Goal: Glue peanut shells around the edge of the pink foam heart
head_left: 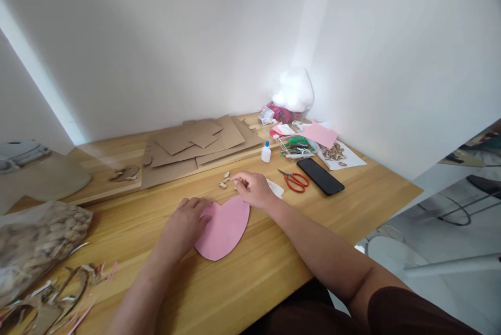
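A pink heart-shaped cutout (225,228) lies on the wooden table in front of me. My left hand (187,223) rests on its left lobe, fingers stretched out and flat. Over the upper right edge of the heart is my right hand (253,189), with thumb and fingers pinched together. Whatever is between those fingertips is too small to make out. Just beyond them sit a few small peanut shell pieces (223,184). A white scrap of paper (276,189) is partly hidden behind my right hand.
Behind stand a glue bottle (266,153) and cardboard sheets (176,142). To the right lie red-handled scissors (296,182), a black phone (321,176) and shells (334,152) on white paper. A bag of peanuts (58,230) and cardboard scraps (58,298) occupy the left.
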Action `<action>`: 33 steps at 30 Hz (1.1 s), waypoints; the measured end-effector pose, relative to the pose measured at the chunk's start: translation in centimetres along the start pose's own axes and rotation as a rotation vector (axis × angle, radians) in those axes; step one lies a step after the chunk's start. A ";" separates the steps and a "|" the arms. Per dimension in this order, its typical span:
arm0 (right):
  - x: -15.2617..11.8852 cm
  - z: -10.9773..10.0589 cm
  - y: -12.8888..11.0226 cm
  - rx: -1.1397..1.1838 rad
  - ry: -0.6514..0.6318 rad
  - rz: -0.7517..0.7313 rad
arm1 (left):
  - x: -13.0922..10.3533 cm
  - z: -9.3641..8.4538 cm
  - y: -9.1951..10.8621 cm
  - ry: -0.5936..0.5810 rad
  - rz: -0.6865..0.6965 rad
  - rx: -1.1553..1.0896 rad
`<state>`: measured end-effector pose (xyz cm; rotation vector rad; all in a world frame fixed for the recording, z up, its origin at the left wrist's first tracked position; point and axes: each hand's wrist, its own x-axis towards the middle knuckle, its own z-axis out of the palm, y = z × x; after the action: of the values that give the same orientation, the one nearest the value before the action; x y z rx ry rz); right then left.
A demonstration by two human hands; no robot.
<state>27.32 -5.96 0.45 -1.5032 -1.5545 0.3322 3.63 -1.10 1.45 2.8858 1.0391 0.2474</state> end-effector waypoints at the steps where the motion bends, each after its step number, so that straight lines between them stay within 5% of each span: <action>1: 0.0 0.0 0.0 0.000 -0.002 -0.002 | 0.0 0.0 0.0 -0.002 -0.003 0.002; 33: 0.0 0.4 0.2 -0.005 -0.044 -0.010 | 0.1 0.8 -0.4 -0.029 -0.041 0.035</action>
<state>27.14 -5.75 0.06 -1.5009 -1.5978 0.3581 3.53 -0.73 0.65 2.8860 1.1079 0.1871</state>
